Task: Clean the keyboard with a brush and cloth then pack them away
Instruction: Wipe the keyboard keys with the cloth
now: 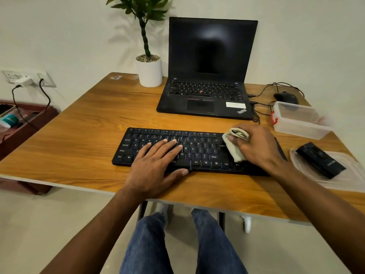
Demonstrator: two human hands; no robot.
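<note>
While the left hand lies flat with straight fingers on the black keyboard at the wooden table's near edge, the right hand grips a bunched pale cloth on the keyboard's right end, hiding those keys.

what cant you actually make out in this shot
Head view only:
- Keyboard's right end: covered by the right hand and its cloth.
- Keys under the left hand: hidden.
- Black item on the clear lid: lettering too small; brush or not, unclear.
- Clear box's far corner: blurred.
- Laptop screen: dark.
</note>
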